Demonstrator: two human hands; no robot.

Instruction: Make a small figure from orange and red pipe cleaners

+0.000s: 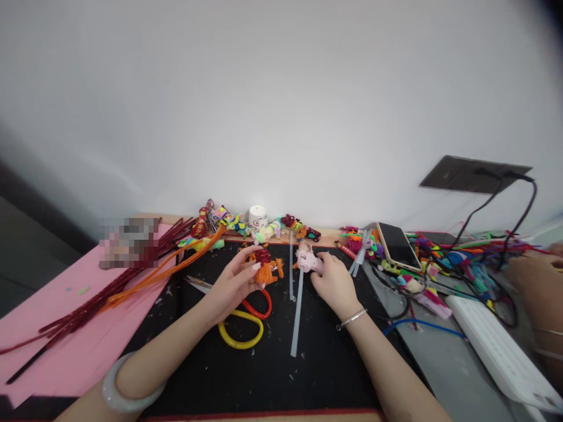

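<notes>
My left hand (233,281) pinches a small orange pipe-cleaner figure with a dark red top (265,267) above the black mat (272,375). My right hand (335,281) is wrapped round the grip of a pink glue gun (307,258), whose clear glue stick (298,313) trails toward me along the mat. The gun's nozzle points left, close to the figure. Under my left hand lie scissors with red and yellow handles (246,325). A pale bangle circles my left wrist, a thin silver one my right.
Red and orange pipe cleaners (109,293) lie on a pink sheet (65,346) at left. Small colourful craft figures and a white jar (257,217) line the wall. At right are a phone (398,246), tangled cables, a white power strip (497,346) and another person's arm (534,281).
</notes>
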